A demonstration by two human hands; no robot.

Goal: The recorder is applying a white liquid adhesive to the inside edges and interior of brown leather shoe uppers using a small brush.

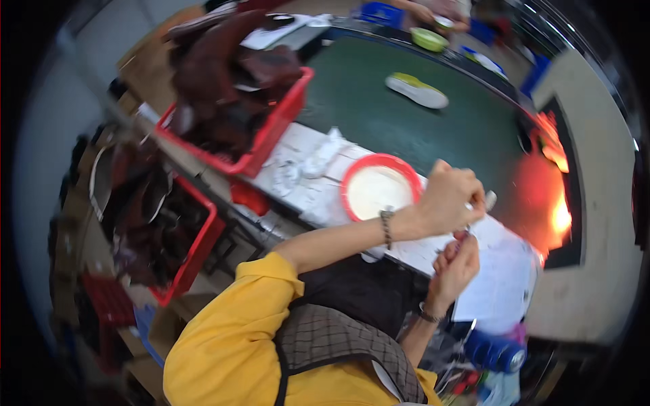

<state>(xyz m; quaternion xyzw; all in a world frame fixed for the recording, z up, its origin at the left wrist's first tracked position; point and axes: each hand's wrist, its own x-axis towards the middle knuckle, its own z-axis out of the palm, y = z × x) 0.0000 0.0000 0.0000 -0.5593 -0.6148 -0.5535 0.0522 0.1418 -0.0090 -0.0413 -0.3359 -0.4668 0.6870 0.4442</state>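
Observation:
My left hand [447, 199] reaches past a red bowl [347, 193] of creamy white liquid [378, 189], its fingers pinched together. Just below it, my right hand [455, 267] is closed too, fingertips pointing up toward the left hand. A small whitish thing [490, 200] shows at the left fingertips. Blur and the fingers hide its kind, and also what the right fingers hold, if anything. The bowl stands on a white, stained ledge [301, 145] along a dark green belt. On the belt lies a white shoe sole [416, 90] with a yellow-green inside.
Red crates [271, 132] piled with dark brown shoe pieces [217, 81] stand at the left. The green belt [359, 74] runs to a glowing orange heater [558, 216] at the right. White papers [497, 284] and a blue bottle [494, 352] are near my right arm. Across the belt, another person's hands [423, 13] are beside a green bowl [428, 39].

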